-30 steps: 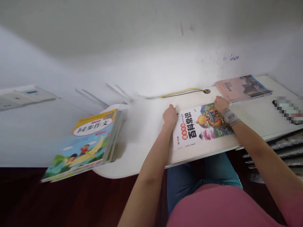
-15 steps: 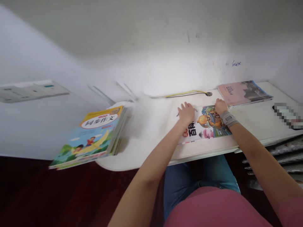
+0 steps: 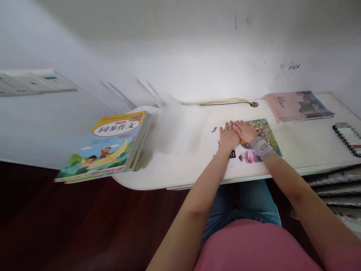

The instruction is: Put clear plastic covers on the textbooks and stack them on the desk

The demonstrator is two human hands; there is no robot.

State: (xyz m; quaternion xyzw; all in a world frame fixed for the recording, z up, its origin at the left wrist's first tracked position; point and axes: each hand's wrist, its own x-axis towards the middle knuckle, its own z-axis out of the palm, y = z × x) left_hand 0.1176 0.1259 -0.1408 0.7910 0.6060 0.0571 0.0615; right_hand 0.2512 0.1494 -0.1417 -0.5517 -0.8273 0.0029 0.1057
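Observation:
A book point(image 3: 269, 131) with a colourful illustrated cover lies flat on the white desk point(image 3: 175, 165), close to its front edge. My left hand point(image 3: 229, 136) rests on the cover with its fingers spread. Beside it, my right hand point(image 3: 246, 131) lies flat on the same cover, and its fingertips meet those of the left. A grey band circles my right wrist. The two hands hide the middle of the cover and part of its black lettering.
At the desk's left end a stack of books point(image 3: 113, 145) juts past the edge. A pinkish book pile point(image 3: 296, 107) lies at the back right, near a phone point(image 3: 348, 137). A yellow cable point(image 3: 225, 100) runs along the wall into a round hole. Silvery packages point(image 3: 335, 184) sit below right.
My right hand has left the book's upper right edge and moved left to lie flat beside my left hand. The view has shifted slightly.

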